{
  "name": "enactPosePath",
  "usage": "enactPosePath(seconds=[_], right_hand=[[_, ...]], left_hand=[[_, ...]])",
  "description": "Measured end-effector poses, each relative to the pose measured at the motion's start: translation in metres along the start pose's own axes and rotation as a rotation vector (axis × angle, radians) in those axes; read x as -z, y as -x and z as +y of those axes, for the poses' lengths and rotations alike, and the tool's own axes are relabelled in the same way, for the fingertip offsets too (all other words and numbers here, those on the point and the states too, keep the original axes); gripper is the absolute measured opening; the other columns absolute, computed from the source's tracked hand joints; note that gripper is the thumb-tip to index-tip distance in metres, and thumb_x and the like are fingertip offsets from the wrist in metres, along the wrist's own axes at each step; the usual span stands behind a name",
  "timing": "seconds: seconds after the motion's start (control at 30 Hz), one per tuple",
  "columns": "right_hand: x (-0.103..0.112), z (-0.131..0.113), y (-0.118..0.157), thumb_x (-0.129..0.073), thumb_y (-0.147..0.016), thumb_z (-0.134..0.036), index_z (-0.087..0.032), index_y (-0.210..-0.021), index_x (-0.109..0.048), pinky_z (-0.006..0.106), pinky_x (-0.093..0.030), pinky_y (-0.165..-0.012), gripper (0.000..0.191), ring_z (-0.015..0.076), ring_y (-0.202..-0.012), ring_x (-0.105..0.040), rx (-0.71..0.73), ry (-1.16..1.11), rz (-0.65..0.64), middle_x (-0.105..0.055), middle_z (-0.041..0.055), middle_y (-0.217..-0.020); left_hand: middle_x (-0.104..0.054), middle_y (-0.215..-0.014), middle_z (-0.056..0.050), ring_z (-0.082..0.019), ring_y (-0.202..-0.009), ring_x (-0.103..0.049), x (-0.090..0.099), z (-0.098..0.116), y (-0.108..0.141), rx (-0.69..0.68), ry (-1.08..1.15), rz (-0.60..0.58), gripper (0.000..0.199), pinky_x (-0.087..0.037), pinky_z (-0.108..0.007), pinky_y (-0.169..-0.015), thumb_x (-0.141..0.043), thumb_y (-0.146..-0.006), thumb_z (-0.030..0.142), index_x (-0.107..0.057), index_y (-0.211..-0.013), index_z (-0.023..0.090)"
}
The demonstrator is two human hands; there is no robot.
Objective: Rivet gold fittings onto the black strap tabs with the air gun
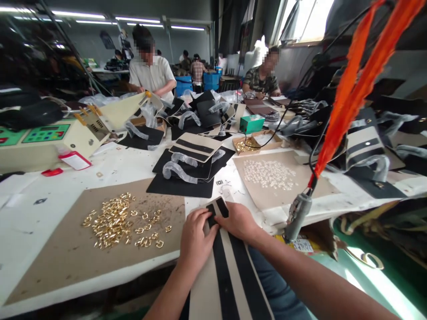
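Note:
A long beige panel with black stripes (230,266), which looks like a bag piece, lies over my lap with its far end at the table edge. My left hand (199,235) grips its left edge near that far end, fingers on top. My right hand (240,221) closes on the opposite edge, and the two thumbs nearly meet over a black stripe. Whatever lies under the fingertips is hidden. To the left, a heap of small gold metal fittings (113,220) rests on a brown board (63,249). Small whitish pieces (268,173) are spread on another board (243,193) ahead to the right.
A grey hand tool (298,217) hangs from an orange strap (350,89) by my right forearm. Black panels with plastic-wrapped handles (180,186) are stacked ahead. Beyond stand a small green box (251,124), a beige machine (66,140) and a co-worker in a white shirt (151,73).

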State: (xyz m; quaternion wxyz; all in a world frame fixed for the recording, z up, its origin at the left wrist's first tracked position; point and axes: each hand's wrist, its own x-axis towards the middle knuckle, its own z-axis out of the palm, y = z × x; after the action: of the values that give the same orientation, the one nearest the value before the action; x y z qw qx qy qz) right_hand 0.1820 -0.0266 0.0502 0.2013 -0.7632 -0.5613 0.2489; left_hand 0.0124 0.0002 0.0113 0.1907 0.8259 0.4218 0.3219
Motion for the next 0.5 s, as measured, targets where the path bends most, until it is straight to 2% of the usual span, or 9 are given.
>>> enactPosePath(seconds=[0.1,0.17,0.23,0.3,0.37,0.4,0.5], right_hand=[[0.019,0.012,0.033,-0.072,-0.085,-0.038,-0.020,-0.122,-0.071,0.033,-0.054,-0.077,0.041,0.0227,-0.086,-0.071,0.134,-0.263,0.163,-0.076,0.0085,-0.105],[0.042,0.030,0.068,-0.069,-0.090,-0.039,-0.023,-0.121,-0.073,0.033,-0.056,-0.077,0.036,0.0216,-0.083,-0.070,0.194,-0.406,0.323,-0.076,0.0070,-0.103],[0.070,0.056,0.103,-0.070,-0.091,-0.043,-0.024,-0.104,-0.078,0.033,-0.058,-0.073,0.025,0.0220,-0.076,-0.071,0.120,-0.445,0.500,-0.075,0.0057,-0.090],[0.099,0.088,0.122,-0.073,-0.088,-0.049,-0.023,-0.098,-0.078,0.031,-0.056,-0.064,0.028,0.0217,-0.068,-0.069,-0.075,-0.463,0.728,-0.074,0.0050,-0.079],[0.123,0.124,0.118,-0.073,-0.087,-0.053,-0.021,-0.099,-0.077,0.030,-0.054,-0.059,0.035,0.0215,-0.065,-0.067,-0.238,-0.461,0.876,-0.072,0.0050,-0.074],[0.131,0.142,0.107,-0.071,-0.087,-0.055,-0.020,-0.100,-0.076,0.031,-0.054,-0.060,0.037,0.0218,-0.065,-0.068,-0.275,-0.434,0.879,-0.072,0.0054,-0.075],[0.142,0.193,0.058,-0.066,-0.086,-0.053,-0.017,-0.102,-0.076,0.036,-0.055,-0.066,0.040,0.0251,-0.069,-0.070,-0.214,-0.227,0.668,-0.075,0.0081,-0.080]], left_hand=[[-0.070,-0.125,-0.010,-0.031,-0.120,-0.064,-0.006,-0.009,0.003,-0.017,0.043,0.045,0.025,-0.053,-0.053,-0.107,-0.074,-0.089,0.023,-0.069,-0.113,0.021],[-0.071,-0.125,-0.010,-0.032,-0.120,-0.064,-0.007,-0.012,0.004,-0.016,0.051,0.045,0.023,-0.053,-0.054,-0.107,-0.074,-0.090,0.028,-0.069,-0.112,0.022],[-0.071,-0.125,-0.010,-0.033,-0.120,-0.064,-0.007,-0.014,0.003,-0.013,0.049,0.041,0.023,-0.052,-0.055,-0.107,-0.074,-0.090,0.031,-0.070,-0.111,0.022],[-0.071,-0.125,-0.010,-0.033,-0.120,-0.064,-0.008,-0.015,0.002,-0.016,0.045,0.042,0.023,-0.052,-0.056,-0.107,-0.073,-0.091,0.032,-0.070,-0.111,0.022],[-0.070,-0.126,-0.010,-0.033,-0.120,-0.064,-0.008,-0.016,0.003,-0.021,0.038,0.045,0.024,-0.052,-0.056,-0.107,-0.072,-0.091,0.033,-0.070,-0.112,0.023],[-0.070,-0.126,-0.009,-0.033,-0.120,-0.064,-0.008,-0.017,0.003,-0.022,0.036,0.049,0.024,-0.052,-0.056,-0.106,-0.072,-0.091,0.034,-0.070,-0.113,0.023],[-0.071,-0.125,-0.009,-0.033,-0.119,-0.065,-0.008,-0.018,0.005,-0.028,0.043,0.061,0.024,-0.053,-0.056,-0.105,-0.072,-0.091,0.036,-0.070,-0.112,0.025]])
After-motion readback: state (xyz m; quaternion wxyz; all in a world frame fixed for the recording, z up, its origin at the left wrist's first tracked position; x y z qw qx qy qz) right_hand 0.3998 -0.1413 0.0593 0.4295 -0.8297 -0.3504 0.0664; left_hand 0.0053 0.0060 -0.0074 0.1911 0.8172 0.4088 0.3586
